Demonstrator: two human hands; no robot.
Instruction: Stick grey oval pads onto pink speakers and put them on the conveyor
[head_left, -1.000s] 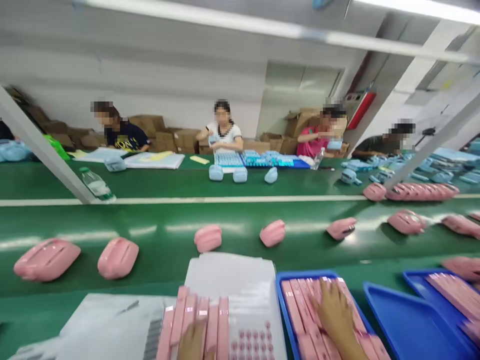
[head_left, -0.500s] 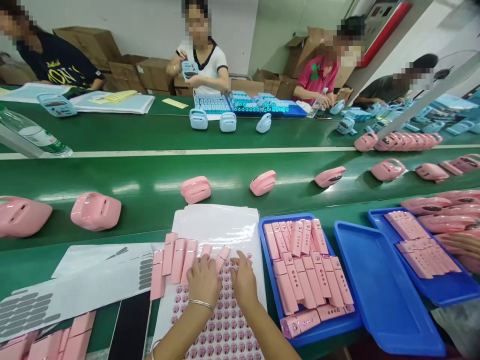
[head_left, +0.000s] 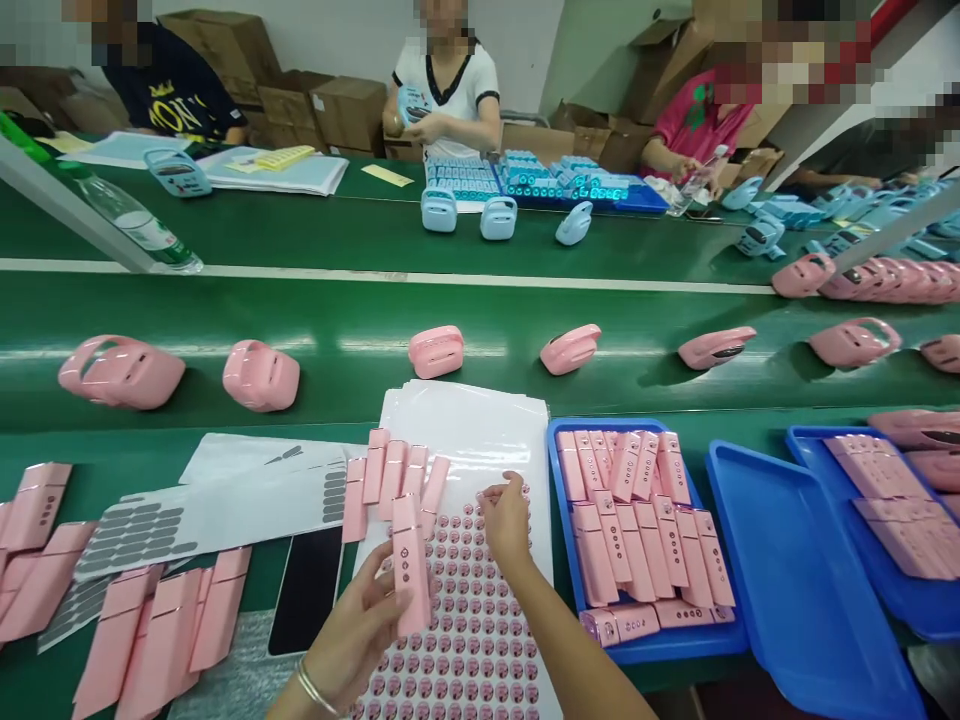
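Observation:
My left hand (head_left: 352, 635) is closed round a long pink plastic strip (head_left: 410, 562) and holds it upright over a white sheet of small pink round stickers (head_left: 457, 620). My right hand (head_left: 506, 515) rests on the top rows of that sheet, with its fingertips pinched at a sticker. Several more pink strips (head_left: 390, 475) lie side by side at the sheet's upper left. Right of my right hand, a blue tray (head_left: 651, 645) is filled with pink strips.
Pink housings (head_left: 436, 350) lie in a row on the green conveyor belt (head_left: 337, 310). More pink strips (head_left: 157, 640) and grey sticker sheets (head_left: 202, 505) lie at the left. An empty blue tray (head_left: 802, 590) stands at the right. Several people work across the belt with blue parts (head_left: 499, 215).
The camera tipped down onto the bench. My left hand has picked a pink strip from the row and lifted it toward me. My right hand left the blue tray for the sticker sheet.

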